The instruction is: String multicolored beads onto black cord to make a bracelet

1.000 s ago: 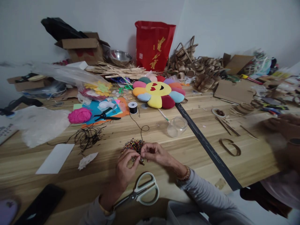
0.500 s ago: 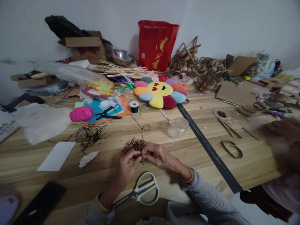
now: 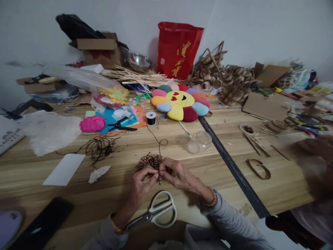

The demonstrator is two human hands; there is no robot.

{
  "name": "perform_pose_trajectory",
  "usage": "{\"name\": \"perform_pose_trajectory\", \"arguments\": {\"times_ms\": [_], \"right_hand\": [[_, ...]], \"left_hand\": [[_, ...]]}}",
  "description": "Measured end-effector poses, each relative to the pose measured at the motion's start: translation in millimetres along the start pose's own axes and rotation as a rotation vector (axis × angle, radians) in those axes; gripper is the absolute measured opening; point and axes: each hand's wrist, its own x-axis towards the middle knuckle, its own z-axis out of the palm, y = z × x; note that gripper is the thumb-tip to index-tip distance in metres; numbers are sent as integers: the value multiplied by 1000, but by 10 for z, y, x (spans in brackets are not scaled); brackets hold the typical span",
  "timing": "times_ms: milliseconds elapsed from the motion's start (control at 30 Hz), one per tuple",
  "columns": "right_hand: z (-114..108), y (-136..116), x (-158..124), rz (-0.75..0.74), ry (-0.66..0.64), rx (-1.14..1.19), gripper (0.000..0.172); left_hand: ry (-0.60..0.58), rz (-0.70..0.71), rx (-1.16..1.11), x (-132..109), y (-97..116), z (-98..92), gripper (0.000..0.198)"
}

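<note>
Bead bunch [image 3: 148,160]: tiny pinch job w/ both hands

Big stuff first. A wood table [image 3: 127,142] holds it all. At the back, near the wall, stands a red bag [image 3: 179,48]. In front of it is a flower cushion [image 3: 179,99] w/ lots of colors.

Next size down: scissors [image 3: 148,216] lie on the near side of the table, not in use. The L hand [image 3: 139,185] has its fingers [image 3: 149,169] pressed together at the tips. The R hand [image 3: 180,175] does the same, & the tips meet. Both pinch a tiny bit of the bead bunch, I think. Bead or cord? Too small to tell.

A clear jar [image 3: 203,140] sits past the R hand. The bead bunch is on the table just past the L hand, partly hid b/c the fingers are in front. A few beads hang under the tips.

Smaller: a spool [image 3: 151,118] is farther off. Thin black cord [image 3: 159,149] runs from it, w/ one loop, down to the beads.

Step now, my guess: working cord & beads together, bit by bit. Next move calls for a firm L hold, a gentle R pull, & slack cord. A hard tug could prob. spill beads.
</note>
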Motion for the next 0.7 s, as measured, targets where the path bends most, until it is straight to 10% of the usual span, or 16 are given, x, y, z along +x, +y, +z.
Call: {"name": "perform_pose_trajectory", "arguments": {"times_ms": [500, 700], "right_hand": [[18, 35, 65, 237, -105, 587, 42], [15, 49, 61, 240, -99, 564, 39]], "left_hand": [[-95, -499, -611, 45, 50, 25, 20], [-117, -461, -512, 34, 4, 4, 22]]}}
